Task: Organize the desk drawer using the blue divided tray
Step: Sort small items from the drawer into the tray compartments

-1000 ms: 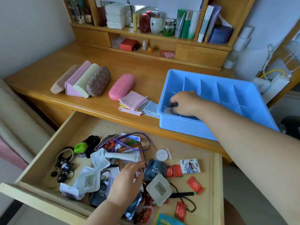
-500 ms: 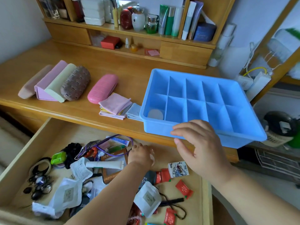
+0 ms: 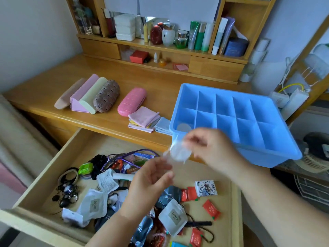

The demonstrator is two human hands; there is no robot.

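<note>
My two hands meet above the open drawer [image 3: 44, 177]. My right hand [image 3: 213, 150] and my left hand [image 3: 151, 177] both pinch a small round clear packet [image 3: 179, 152], blurred, so I cannot tell what it contains.

The blue tray [image 3: 277, 157] sits on the counter [image 3: 53, 97] at the right, its near corner hanging past the counter's edge. It has ten compartments in two rows. Only the near-left one shows anything in it, a pale round disc [image 3: 183, 127].

The drawer below is a jumble: white pouches [image 3: 92, 204], a dark pouch [image 3: 169, 195], red candy wrappers [image 3: 211, 209], a green clip [image 3: 85, 168], hair ties [image 3: 69, 177], a purple cord [image 3: 135, 152] and a small printed box [image 3: 206, 188].

On the counter left of the tray lie folded cloths [image 3: 144, 118], a pink case [image 3: 131, 101], and a row of four more cases [image 3: 89, 94] lying side by side.
</note>
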